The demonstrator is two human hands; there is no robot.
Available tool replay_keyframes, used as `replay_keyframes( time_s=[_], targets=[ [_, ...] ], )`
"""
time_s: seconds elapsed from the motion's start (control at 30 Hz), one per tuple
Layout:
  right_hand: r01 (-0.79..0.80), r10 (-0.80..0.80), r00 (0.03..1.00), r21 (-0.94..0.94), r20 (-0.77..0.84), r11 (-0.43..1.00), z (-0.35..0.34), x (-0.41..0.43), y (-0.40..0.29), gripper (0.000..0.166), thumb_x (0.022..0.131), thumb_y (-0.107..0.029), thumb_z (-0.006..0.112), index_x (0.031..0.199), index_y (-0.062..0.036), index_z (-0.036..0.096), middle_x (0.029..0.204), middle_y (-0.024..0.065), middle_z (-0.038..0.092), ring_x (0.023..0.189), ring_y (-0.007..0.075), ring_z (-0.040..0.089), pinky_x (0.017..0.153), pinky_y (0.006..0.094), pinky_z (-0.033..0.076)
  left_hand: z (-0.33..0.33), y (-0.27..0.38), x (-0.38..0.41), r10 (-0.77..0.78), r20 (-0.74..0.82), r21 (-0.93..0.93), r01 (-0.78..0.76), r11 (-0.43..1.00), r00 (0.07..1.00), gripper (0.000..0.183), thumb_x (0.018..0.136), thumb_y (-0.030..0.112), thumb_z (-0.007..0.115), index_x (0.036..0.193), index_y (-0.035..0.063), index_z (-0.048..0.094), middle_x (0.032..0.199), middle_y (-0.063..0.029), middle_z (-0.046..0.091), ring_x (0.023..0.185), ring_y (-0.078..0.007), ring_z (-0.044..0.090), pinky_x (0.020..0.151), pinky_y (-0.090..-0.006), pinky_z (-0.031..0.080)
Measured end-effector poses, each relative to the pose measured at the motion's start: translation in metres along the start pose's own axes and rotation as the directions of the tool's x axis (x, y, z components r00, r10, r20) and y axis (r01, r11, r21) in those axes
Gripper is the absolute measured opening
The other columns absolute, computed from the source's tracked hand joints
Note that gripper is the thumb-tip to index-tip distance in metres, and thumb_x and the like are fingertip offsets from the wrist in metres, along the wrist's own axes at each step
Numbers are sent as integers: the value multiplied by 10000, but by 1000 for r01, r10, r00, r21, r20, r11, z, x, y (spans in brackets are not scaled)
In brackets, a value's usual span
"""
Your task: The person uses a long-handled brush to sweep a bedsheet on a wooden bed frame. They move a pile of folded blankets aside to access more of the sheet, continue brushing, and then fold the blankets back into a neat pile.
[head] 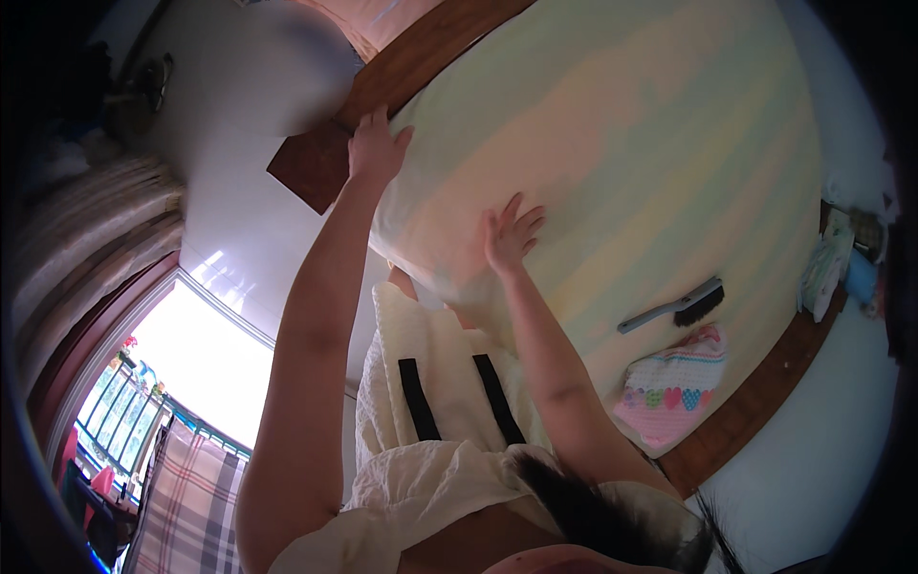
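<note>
A pastel striped sheet (617, 143) covers the mattress before me. My left hand (376, 151) rests at the sheet's edge, with its fingertips against the wooden bed frame (416, 57). Over the sheet, nearer the middle, my right hand (513, 233) is spread with nothing in it; whether it touches the cloth I cannot tell. To the right on the bed lies a bed brush (670, 305) with a grey handle and dark bristles. Just below the brush is a folded pink and white towel (674, 387) with a row of hearts.
A wooden rail (753, 409) borders the bed at the lower right, with packets and a blue item (860, 276) beyond it. Curtains (93, 229) hang at the left above a bright doorway. A plaid cloth (190, 495) hangs beyond the doorway, near a railing.
</note>
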State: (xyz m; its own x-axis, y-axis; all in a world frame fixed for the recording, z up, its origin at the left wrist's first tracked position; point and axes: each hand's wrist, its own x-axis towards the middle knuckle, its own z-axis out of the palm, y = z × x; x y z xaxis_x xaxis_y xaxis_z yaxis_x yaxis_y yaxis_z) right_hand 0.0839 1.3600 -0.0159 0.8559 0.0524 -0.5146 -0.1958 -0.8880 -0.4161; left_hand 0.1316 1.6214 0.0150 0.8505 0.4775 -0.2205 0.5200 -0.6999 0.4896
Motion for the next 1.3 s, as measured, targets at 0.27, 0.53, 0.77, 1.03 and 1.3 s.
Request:
replay_keyframes(
  time_s=[0.27,0.53,0.77,1.03,1.3],
  targets=[
    [66,-81,961,66,263,996,-17,2,16,800,813,-677,261,1402,-215,-18,1382,238,-244,1263,457,-207,953,650,-9,-9,13,3,220,154,-128,-201,971,963,165,750,148,604,878,54,558,1038,-140,508,997,-335,486,807,-417,427],
    [-58,60,920,-15,387,998,-16,9,8,924,755,-746,254,1390,-178,-105,1358,234,-300,1244,430,-278,975,602,-73,-7,35,-1,399,278,-358,-291,887,874,99,747,128,588,746,44,535,1161,-128,449,1053,-318,446,872,-388,399],
    [-64,109,911,-124,398,990,-7,16,14,907,786,-680,294,1379,-148,-139,1337,262,-316,1227,455,-290,967,613,-68,24,34,74,100,761,-600,636,485,641,343,912,302,359,974,40,572,1103,-117,550,997,-155,510,845,-281,388],
    [-32,122,907,-222,403,974,0,17,20,896,804,-637,318,1375,-108,-128,1331,298,-294,1208,504,-276,949,648,-39,22,127,129,188,888,-456,757,468,419,485,878,354,437,1226,17,469,1168,-105,530,1031,-148,505,872,-280,392],
    [9,89,916,-243,390,970,14,13,31,896,816,-604,355,1371,-76,-110,1309,321,-306,1200,521,-270,941,661,-16,70,153,164,218,903,-428,816,387,371,602,837,486,488,1254,52,458,1265,-111,464,1110,-182,474,912,-268,369]
  ],
)
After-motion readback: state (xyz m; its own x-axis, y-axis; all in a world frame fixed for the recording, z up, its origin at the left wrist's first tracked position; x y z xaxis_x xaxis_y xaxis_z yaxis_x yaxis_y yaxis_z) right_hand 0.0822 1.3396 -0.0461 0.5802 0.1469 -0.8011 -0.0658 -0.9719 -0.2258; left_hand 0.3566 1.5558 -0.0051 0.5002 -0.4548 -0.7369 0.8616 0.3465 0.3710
